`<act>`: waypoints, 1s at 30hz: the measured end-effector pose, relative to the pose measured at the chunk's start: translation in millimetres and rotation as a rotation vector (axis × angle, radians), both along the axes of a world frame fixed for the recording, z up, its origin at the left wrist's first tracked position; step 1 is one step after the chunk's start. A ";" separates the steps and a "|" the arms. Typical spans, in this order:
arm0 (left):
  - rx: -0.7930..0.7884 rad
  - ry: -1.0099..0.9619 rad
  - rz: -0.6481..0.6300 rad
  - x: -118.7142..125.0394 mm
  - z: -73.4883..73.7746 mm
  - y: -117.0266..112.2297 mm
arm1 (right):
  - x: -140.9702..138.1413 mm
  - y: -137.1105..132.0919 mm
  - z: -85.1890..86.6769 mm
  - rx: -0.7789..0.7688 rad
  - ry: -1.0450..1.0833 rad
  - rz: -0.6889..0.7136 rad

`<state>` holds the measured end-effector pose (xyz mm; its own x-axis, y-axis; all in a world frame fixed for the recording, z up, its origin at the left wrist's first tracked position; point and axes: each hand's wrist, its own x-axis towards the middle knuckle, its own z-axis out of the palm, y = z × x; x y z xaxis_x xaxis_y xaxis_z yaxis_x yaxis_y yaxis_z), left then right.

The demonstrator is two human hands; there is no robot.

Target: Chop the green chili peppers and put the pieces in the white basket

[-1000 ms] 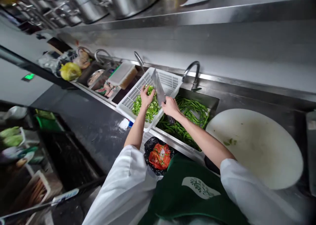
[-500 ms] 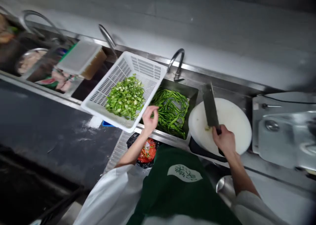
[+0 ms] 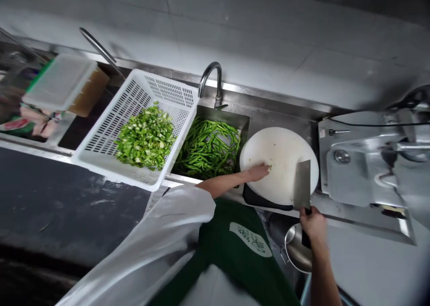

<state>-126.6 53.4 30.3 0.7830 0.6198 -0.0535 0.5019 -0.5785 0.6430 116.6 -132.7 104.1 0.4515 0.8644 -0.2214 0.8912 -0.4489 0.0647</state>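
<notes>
My right hand (image 3: 313, 224) is closed round the dark handle of a cleaver (image 3: 302, 185), whose broad blade lies over the near right edge of a round white cutting board (image 3: 285, 149). My left hand (image 3: 258, 171) reaches onto the board's left side, fingers together on a few small green bits. To the left, a sink (image 3: 242, 118) holds a heap of whole green peppers (image 3: 208, 147). A white perforated basket (image 3: 110, 135) holds a pile of chopped green pepper (image 3: 145, 137).
A curved tap (image 3: 211, 77) rises behind the sink. A lidded plastic box (image 3: 60, 87) sits at the far left. A steel machine housing (image 3: 366, 167) stands right of the board. A steel bowl (image 3: 295, 252) is below the counter edge. Dark floor lies to the left.
My view swung right. My right hand carried the cleaver from the basket to the board's near right edge. My left hand left the basket and reached onto the board.
</notes>
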 end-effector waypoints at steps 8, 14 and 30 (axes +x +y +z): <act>-0.089 -0.026 0.273 -20.4 8.4 -19.2 | -11.1 38.0 -9.3 0.021 0.108 -0.012; 0.180 -0.440 0.912 -162.8 63.6 -20.4 | -14.0 48.8 -27.1 0.081 0.161 -0.035; -0.360 0.246 0.634 -198.2 -57.8 -16.5 | -26.2 46.8 -19.4 -0.005 0.327 -0.269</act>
<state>-324.8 36.9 -27.5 0.2228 0.8577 -0.4634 0.8207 0.0915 0.5640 90.3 -85.9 84.7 0.5661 0.7240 -0.3942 0.7163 -0.6687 -0.1996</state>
